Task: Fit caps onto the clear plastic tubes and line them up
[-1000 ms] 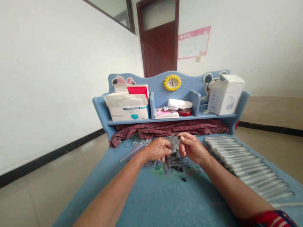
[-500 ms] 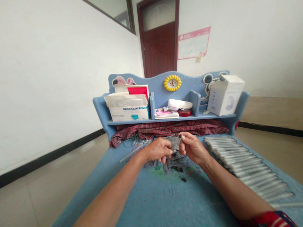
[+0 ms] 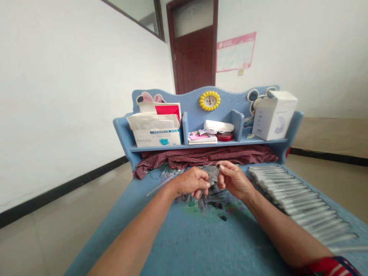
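Note:
My left hand (image 3: pixel 193 182) is closed, its thumb and fingers pinching a thin clear tube (image 3: pixel 213 177) like a pen barrel, tilted up to the right. At the upper end of that tube, my right hand (image 3: pixel 234 179) is closed in a pinch on a small black piece (image 3: pixel 218 165), like a pen cap, mostly hidden by the fingertips. Under both hands lies a loose pile of dark and clear small parts (image 3: pixel 214 201). One separate black piece (image 3: pixel 223 217) rests nearer to me on the blue tabletop (image 3: pixel 198 245).
Many clear pen-like tubes (image 3: pixel 299 199) lie in a row along the right side. Behind the hands, a checked cloth (image 3: pixel 207 156) is bunched under the blue shelf (image 3: pixel 161 148). The shelf bears a mask box (image 3: pixel 158 138), papers (image 3: pixel 202 138) and a white box (image 3: pixel 274 117).
My hands stay almost in place over the pile. The black piece in my right fingertips shows less than before, and the clear tube's lower end now shows below my left fingers.

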`<state>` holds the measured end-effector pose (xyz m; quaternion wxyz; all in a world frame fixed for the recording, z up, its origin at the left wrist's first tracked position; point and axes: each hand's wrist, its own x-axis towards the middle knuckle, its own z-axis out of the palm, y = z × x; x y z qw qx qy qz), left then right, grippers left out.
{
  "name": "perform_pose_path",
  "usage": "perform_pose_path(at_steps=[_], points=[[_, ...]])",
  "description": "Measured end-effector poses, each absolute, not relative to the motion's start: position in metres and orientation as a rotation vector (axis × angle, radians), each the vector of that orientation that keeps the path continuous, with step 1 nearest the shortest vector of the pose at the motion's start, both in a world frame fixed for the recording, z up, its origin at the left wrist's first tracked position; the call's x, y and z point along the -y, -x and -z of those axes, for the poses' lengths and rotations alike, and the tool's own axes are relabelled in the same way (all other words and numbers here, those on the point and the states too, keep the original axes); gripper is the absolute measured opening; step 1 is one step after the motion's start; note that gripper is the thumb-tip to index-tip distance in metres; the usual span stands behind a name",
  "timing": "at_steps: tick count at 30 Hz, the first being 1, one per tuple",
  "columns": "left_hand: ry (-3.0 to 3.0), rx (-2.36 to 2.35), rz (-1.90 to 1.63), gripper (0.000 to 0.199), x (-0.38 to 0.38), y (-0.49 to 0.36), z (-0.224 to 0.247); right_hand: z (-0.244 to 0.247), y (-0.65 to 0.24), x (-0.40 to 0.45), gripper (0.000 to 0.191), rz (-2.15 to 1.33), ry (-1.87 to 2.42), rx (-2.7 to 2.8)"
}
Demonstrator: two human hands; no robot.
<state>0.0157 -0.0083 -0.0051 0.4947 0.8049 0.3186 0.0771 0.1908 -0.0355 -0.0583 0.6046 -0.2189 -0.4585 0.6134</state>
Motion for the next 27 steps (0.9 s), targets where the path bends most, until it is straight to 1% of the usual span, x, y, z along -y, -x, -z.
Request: perform_pose_path(at_steps=[6, 11, 18, 24, 27], points=[[-2.001, -0.792, -0.148, 0.017, 0.01, -0.015, 0.002, 0.054, -0.202, 0.035, 0.022, -1.305, 0.659, 1.201], [-2.143, -0.898, -0.126, 0.012, 0.005, -0.012, 0.008, 0.054, -0.211, 0.033, 0.02, -1.143, 0.857, 1.4], [-2.261, -1.014, -0.088, 0.006, 0.003, -0.014, 0.01, 0.058, -0.212, 0.031, 0.023, -1.126, 0.938, 1.513], [-2.449, -0.994, -0.126, 0.011, 0.005, -0.015, 0.005, 0.059, -0.214, 0.032, 0.028, -1.08, 1.022, 1.631], [-2.525, -0.984, -0.168, 0.009, 0.005, -0.015, 0.005, 0.061, -0.214, 0.031, 0.036, -1.072, 1.075, 1.683]])
